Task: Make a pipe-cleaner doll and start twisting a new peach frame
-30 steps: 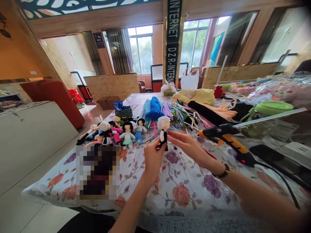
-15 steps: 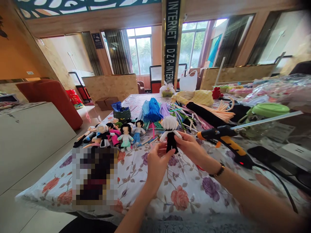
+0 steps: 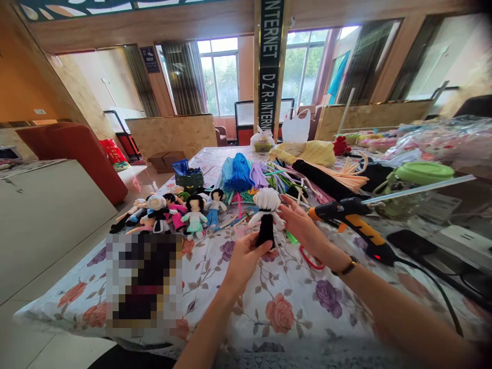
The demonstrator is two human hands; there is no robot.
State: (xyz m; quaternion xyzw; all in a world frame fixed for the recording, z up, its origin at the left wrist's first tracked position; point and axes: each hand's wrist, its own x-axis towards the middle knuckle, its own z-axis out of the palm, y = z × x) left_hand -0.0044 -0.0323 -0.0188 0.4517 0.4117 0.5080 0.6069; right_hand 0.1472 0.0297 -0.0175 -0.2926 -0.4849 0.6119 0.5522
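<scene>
A small doll (image 3: 266,225) with white hair, white arms and a black body stands upright over the table. My left hand (image 3: 246,259) is closed around its lower body, with the thumb across the front. Just beside the doll's head and arm is my right hand (image 3: 303,225), its fingers stretched and apart; whether a fingertip touches the doll I cannot tell. Below that hand lie a red loop (image 3: 310,259) and a bit of bright green material (image 3: 291,237). A black and orange glue gun (image 3: 353,220) with a clear glue stick lies to the right.
Several finished dolls (image 3: 194,218) sit at the left on the flowered tablecloth (image 3: 203,302). Behind are bundles of blue fuzzy stems (image 3: 242,173) and a yellow cloth (image 3: 307,152). At right stand a green-lidded jar (image 3: 423,171) and a dark cable (image 3: 438,292). A blurred item (image 3: 146,287) lies front left.
My right hand has let go of the doll's side and moved slightly away, its fingers opening. My left hand keeps the doll, now gripped around its lower body.
</scene>
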